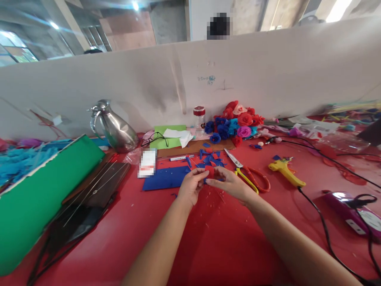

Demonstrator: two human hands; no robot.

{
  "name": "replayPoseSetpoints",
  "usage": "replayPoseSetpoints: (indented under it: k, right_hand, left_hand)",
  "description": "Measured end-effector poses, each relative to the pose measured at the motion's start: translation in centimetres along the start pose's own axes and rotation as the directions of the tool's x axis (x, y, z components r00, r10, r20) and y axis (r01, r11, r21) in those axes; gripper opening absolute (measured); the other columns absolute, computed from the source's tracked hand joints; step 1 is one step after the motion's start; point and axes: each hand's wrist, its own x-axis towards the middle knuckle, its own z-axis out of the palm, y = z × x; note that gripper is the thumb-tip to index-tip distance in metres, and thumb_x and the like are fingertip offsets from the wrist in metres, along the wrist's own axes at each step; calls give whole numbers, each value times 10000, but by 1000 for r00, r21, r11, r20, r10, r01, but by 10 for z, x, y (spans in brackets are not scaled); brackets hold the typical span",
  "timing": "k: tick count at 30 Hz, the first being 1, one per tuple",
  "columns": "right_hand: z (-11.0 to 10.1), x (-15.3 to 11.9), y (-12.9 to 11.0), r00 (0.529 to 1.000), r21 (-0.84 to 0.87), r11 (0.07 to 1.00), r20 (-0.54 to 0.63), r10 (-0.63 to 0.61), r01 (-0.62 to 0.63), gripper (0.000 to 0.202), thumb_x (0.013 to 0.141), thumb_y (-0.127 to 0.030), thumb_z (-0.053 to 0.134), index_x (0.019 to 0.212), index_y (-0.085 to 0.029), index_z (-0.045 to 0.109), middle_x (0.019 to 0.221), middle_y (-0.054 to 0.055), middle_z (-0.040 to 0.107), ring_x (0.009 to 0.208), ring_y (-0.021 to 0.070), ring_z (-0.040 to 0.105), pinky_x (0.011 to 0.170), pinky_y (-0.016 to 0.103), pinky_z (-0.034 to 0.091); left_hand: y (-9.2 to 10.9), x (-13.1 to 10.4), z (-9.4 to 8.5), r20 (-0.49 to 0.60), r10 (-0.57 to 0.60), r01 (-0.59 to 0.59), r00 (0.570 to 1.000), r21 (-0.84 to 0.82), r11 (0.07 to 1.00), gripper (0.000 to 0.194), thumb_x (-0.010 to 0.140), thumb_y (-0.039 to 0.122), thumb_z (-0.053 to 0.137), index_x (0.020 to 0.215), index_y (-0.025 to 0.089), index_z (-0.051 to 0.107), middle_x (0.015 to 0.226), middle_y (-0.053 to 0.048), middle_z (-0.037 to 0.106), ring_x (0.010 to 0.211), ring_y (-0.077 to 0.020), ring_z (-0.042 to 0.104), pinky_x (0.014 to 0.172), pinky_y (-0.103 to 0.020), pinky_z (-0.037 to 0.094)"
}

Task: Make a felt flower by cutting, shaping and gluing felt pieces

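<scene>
A small red piece (210, 171) is held between my two hands above the red table. My left hand (193, 184) pinches its left side, and my right hand (228, 182) has its fingers closed on the right side. Behind them lie blue and red scraps (212, 159), with a blue sheet (163, 177) to the left. Scissors (248, 172) with red and yellow handles rest just right of my right hand. Farther right is a yellow glue gun (287, 171).
Paper flowers (235, 121) and a red-lidded jar (199, 119) stand at the back. A steel jug (114, 127), green board (50, 198) and dark bag (98, 190) are on the left. A purple power box (354, 212) with black cables sits at the right.
</scene>
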Motion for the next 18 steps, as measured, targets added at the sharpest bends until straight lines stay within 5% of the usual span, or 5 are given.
replayPoseSetpoints:
  k: [7, 18]
  right_hand:
    - [-1, 3, 5, 997, 168, 984, -33, 73, -67, 276, 707, -444, 635, 710, -181, 551, 657, -31, 558, 629, 112, 489, 617, 255, 373]
    - [-6, 1, 3, 1000, -64, 998, 0, 27, -26, 208, 741, -398, 583, 718, -192, 586, 609, -40, 534, 565, 106, 457, 552, 241, 329]
  left_hand:
    - [-1, -1, 1, 32, -1, 0, 999, 29, 1000, 345, 401, 250, 864, 645, 162, 638, 528, 58, 511, 423, -29, 315, 439, -224, 191]
    - [4, -2, -4, 60, 108, -120, 992, 245, 962, 262, 495, 309, 830, 639, 166, 665, 530, 43, 529, 476, -62, 354, 499, -238, 226]
